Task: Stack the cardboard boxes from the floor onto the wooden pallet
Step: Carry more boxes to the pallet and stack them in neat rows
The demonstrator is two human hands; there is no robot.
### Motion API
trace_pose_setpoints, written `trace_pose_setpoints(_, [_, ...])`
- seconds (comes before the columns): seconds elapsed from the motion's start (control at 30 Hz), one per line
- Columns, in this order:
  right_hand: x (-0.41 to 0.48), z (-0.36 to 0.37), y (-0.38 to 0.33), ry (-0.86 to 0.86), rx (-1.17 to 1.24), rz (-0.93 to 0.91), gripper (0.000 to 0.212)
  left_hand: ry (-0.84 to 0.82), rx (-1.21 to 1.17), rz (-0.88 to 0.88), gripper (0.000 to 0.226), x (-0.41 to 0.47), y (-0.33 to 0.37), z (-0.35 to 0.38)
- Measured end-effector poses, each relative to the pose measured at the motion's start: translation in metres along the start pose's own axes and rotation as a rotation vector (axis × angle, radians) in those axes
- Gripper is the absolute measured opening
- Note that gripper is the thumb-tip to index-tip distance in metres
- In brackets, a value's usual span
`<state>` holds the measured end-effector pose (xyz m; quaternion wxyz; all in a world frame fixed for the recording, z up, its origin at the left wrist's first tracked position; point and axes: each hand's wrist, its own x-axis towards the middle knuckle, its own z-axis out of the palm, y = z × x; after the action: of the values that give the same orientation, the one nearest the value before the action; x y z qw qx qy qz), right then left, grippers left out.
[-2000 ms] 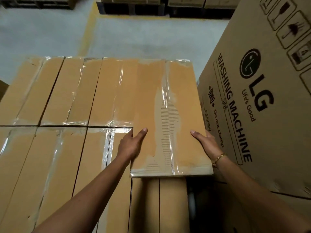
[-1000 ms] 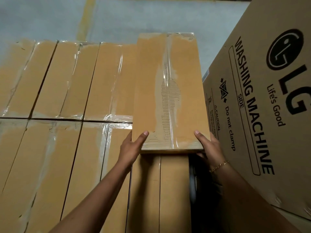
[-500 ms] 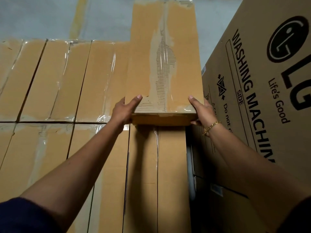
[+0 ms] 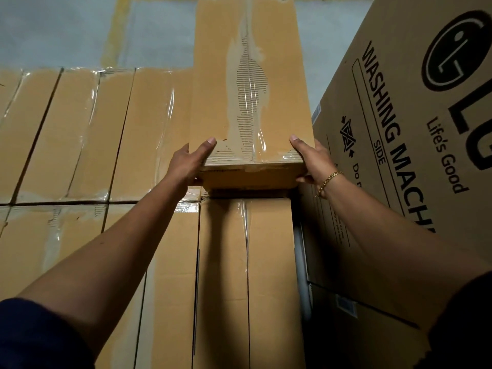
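Grey concrete floor (image 4: 53, 30) with a worn yellow line (image 4: 115, 30), dimly lit.

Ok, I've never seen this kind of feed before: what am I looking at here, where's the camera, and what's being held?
There is no machine: the grips are a person's two bare hands. The one picture comes from a camera worn on the person's head, looking forward and down along both arms. The left grip and the right grip hold the near corners of a long taped cardboard box, thumbs on top, fingers under its edge. Under it and to its left lies a layer of like boxes, packed side by side. Whether the held box already rests on them I cannot tell. To the right stands a big washing machine carton. Grey floor shows beyond the boxes.
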<state>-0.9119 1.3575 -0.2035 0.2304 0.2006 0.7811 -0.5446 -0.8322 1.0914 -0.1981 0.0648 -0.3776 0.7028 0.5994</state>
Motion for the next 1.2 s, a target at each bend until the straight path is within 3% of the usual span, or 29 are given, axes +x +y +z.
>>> trace_pose_setpoints(0.93, [-0.007, 0.014, 0.013, -0.014, -0.045, 0.009, 0.091, 0.034, 0.066, -0.011, 0.108, 0.008, -0.019, -0.006])
trace_pose_setpoints(1.2, [-0.003, 0.011, 0.017, 0.002, -0.080, -0.120, 0.079, 0.031, 0.067, -0.015, 0.113, 0.012, -0.021, -0.006])
